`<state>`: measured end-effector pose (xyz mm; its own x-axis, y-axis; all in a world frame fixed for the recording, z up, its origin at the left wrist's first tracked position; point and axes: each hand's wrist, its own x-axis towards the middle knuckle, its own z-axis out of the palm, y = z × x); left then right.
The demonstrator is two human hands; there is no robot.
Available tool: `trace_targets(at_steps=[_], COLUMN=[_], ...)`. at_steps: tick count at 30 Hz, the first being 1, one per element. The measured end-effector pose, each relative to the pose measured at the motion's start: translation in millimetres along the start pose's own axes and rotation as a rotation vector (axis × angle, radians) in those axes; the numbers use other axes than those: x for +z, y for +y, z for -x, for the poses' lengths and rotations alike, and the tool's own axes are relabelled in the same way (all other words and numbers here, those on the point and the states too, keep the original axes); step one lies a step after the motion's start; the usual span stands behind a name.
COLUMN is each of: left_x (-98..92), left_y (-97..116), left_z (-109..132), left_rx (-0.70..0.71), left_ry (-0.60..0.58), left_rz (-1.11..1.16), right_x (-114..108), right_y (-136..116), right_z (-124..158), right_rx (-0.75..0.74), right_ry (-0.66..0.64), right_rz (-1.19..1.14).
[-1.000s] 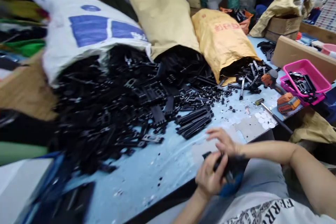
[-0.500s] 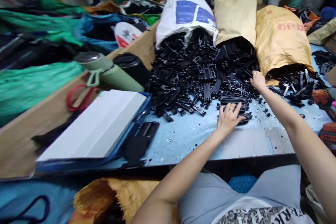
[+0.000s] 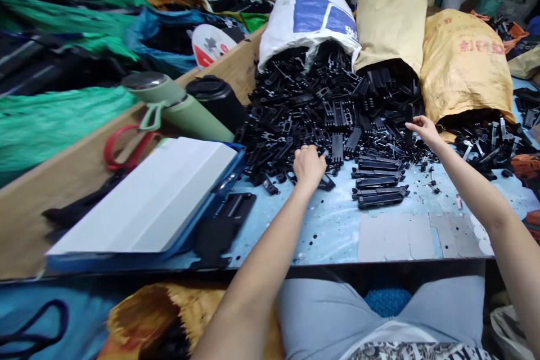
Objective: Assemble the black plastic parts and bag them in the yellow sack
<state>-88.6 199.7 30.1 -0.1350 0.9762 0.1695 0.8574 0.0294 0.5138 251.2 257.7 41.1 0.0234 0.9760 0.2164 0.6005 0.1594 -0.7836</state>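
Note:
My left hand (image 3: 310, 166) is at the front edge of a heap of black plastic parts (image 3: 295, 104), its fingers curled down among them. What they hold is hidden behind the knuckles. My right hand (image 3: 426, 130) is farther right, thumb and fingers pinched on a dark flat plastic piece (image 3: 409, 119) that stands out little from the heap. Between the hands, several long black assembled plastic parts (image 3: 382, 181) lie in a stacked row on the blue tabletop (image 3: 270, 230).
Behind the heap, a white sack (image 3: 312, 17), a beige sack (image 3: 390, 17) and a yellow sack (image 3: 466, 62) spill parts. At left are a white-topped blue folder (image 3: 147, 197), red scissors (image 3: 116, 149), a green bottle (image 3: 185, 109) and a black cup (image 3: 217, 101). An orange power tool (image 3: 527, 169) is at right.
My left hand has left the row of assembled parts and moved left to the heap. My right hand has shifted slightly and now pinches a dark piece. The camera view has shifted a little.

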Motion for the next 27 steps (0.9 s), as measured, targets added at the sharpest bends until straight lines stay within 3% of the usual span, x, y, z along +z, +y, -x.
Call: trace_targets(at_steps=[3,5,9,12,16,18,21,24,27], left_x=[-3.2,3.6,28.1,32.5,17.0,13.1,21.2,36.8,46.8], left_y=[23,37,41,26,15,24,52,79,86], left_z=[50,95,167,187,191,197,213,225,225], left_rx=[0.139,0.288,0.544,0.598,0.623,0.551,0.426,0.433,0.406], left_ry=[0.106,0.106,-0.237,-0.399,-0.429,-0.388,-0.299,-0.318,-0.358], left_rz=[0.185,0.353,0.463,0.219,-0.057,-0.089,-0.129,-0.165,-0.019], right_x=[-11,-20,-34,-29,-11,-8,-10,-14,-15], right_y=[-18,-27,-32,-24,-14,-11,-9,-10,-14], right_z=[65,115,200,250,304,318,318,303,290], right_rx=[-0.015,-0.069,-0.151,-0.199,-0.352,-0.379,-0.361,-0.321,-0.234], right_ry=[-0.102,-0.141,-0.053,0.007,-0.177,-0.222,-0.25,-0.295,-0.304], right_rz=[-0.215,-0.227,0.087,0.472,0.64,0.637,0.652,0.665,0.538])
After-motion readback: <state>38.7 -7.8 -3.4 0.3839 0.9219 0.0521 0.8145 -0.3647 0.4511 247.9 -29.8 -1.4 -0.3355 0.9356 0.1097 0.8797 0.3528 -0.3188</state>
